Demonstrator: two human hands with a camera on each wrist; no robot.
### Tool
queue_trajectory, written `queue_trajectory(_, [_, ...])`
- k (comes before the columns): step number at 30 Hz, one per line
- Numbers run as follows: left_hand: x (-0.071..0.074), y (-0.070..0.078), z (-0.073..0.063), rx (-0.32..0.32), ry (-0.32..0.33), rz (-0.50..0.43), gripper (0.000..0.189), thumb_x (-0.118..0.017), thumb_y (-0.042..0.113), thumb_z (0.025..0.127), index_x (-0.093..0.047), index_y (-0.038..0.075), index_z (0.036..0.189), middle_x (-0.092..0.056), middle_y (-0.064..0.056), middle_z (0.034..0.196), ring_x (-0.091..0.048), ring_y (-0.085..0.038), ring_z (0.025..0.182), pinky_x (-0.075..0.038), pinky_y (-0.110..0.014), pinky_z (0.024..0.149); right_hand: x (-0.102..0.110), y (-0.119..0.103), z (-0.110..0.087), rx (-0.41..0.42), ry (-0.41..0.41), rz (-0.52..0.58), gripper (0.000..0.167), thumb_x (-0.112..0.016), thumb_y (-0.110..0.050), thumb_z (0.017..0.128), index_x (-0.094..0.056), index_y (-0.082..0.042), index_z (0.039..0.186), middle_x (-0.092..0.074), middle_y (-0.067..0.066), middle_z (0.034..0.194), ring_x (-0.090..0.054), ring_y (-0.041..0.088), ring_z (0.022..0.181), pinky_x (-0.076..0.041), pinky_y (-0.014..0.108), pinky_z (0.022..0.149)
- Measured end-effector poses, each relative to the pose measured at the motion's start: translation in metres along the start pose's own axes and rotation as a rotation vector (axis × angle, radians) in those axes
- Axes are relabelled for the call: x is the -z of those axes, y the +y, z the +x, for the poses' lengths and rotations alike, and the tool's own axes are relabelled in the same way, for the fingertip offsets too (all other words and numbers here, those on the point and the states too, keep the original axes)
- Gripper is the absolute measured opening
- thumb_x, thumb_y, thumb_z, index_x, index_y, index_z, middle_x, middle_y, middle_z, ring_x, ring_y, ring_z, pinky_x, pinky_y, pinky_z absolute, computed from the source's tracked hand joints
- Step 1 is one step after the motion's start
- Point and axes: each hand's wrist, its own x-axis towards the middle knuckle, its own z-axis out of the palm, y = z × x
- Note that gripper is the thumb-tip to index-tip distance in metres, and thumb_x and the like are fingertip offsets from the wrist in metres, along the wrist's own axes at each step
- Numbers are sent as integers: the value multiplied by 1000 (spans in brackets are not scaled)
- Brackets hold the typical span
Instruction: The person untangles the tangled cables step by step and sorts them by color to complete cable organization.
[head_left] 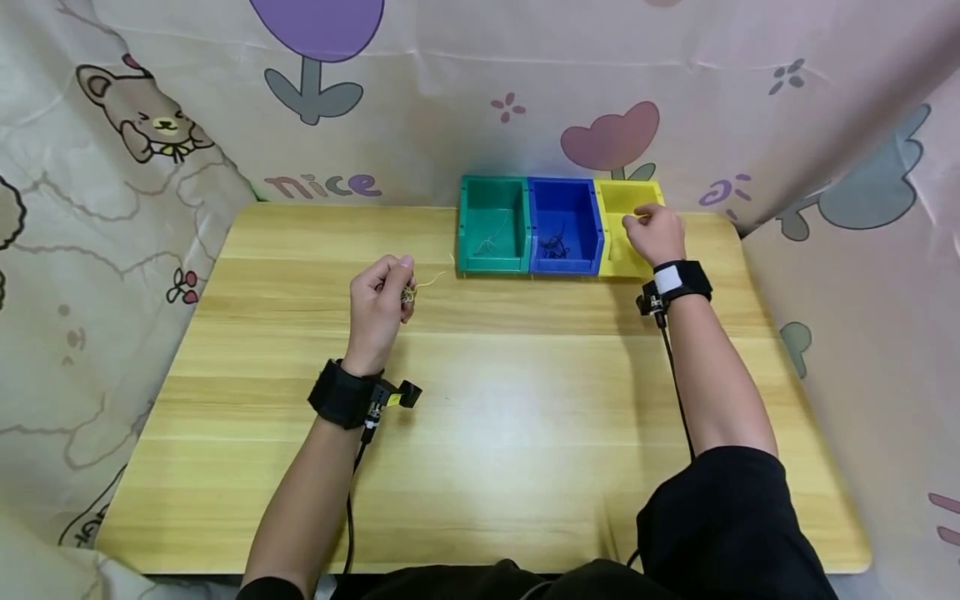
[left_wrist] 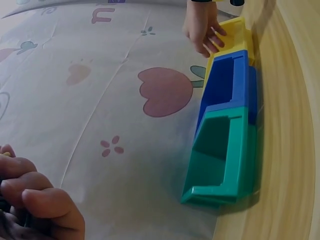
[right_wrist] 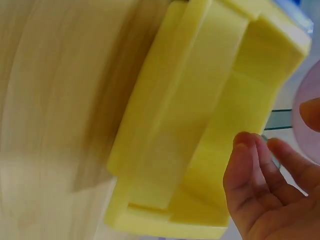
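My left hand [head_left: 381, 302], raised over the left-middle of the table, grips a tangled bunch of thin strings [head_left: 408, 294]. A yellow strand trails from it to the right. In the left wrist view only the curled fingers [left_wrist: 45, 200] show at the lower left corner. My right hand [head_left: 657, 236] hovers at the yellow bin [right_wrist: 165, 150] on the far right of the row. Its fingers are loosely bent and the thumb stands apart, with nothing visible between them. The blue bin [head_left: 564, 265] holds dark tangled strings [head_left: 553, 247]. Inside the green bin [head_left: 493, 265] lies a pale string [head_left: 489, 243].
The three bins stand side by side at the back edge of the wooden table [head_left: 480, 400], against a printed curtain [head_left: 450, 108]. Each wrist wears a black strap [head_left: 345, 394] with a small camera, and cables run back along both forearms.
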Motion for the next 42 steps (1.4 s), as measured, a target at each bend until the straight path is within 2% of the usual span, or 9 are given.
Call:
queue_trajectory(4, [-4,-2,1,-5,10,-5,36,-56,20,104,-52,-5,78,-45,-6,65,-35,-18,48,-30,-26,46,0,-16,-11,70,72,58,44,-54,-33,100,-69,-1,125,-68,19,117,-62,27,99,-46,31,80])
queue_trajectory(8, [-10,-1,1,-10,15,-26,32,-57,21,103,-53,-1,80,-49,-5,70,-38,-17,50,-33,-25,46,3,-41,-28,158,171,190,36,-59,-29,98,-73,-1,116,-71,15,110,-61,14,85,-45,21,72])
queue_trajectory(12, [-15,0,2,-3,18,-51,31,-56,24,104,-55,2,82,-51,-6,70,-42,-16,52,-36,-24,46,5,-67,-47,295,238,322,29,-64,-23,97,-75,0,110,-72,13,105,-60,8,81,-46,19,74])
queue_trajectory(15, [-17,1,3,0,23,-62,30,-52,27,107,-56,5,85,-53,-8,70,-45,-17,51,-40,-24,46,9,-100,-77,395,244,403,23,-65,-12,97,-74,6,106,-72,18,100,-58,8,80,-46,19,73])
queue_trajectory(19, [-18,1,4,-4,22,-67,30,-47,29,109,-57,7,92,-58,-10,75,-50,-17,51,-45,-24,46,13,-136,-114,515,198,482,16,-65,-1,95,-71,13,101,-69,24,95,-55,9,77,-43,20,66])
queue_trajectory(26, [-21,1,2,-12,-4,-80,31,-40,29,110,-56,7,98,-68,-10,77,-56,-17,50,-48,-26,46,-8,-142,-125,690,104,494,11,-67,-1,94,-73,7,98,-68,15,81,-53,14,68,-42,22,59])
queue_trajectory(32, [-27,2,1,12,-31,-111,39,-35,35,111,-53,2,101,-74,-12,82,-63,-18,51,-48,-24,46,-19,-152,-138,846,44,513,8,-70,-4,94,-76,0,97,-70,7,81,-58,14,65,-48,23,58])
queue_trajectory(37, [-31,3,0,36,-46,-109,39,-36,36,110,-55,2,103,-73,-18,89,-68,-20,57,-49,-24,47,-25,-162,-153,898,-2,507,9,-69,-5,95,-76,0,97,-72,6,86,-60,13,68,-49,26,58])
queue_trajectory(42, [-38,4,0,53,-49,-85,40,-37,34,111,-58,0,108,-71,-21,99,-71,-22,72,-53,-26,53,-36,-170,-164,966,-39,514,6,-73,-4,91,-75,-1,95,-72,4,86,-59,11,67,-49,32,55])
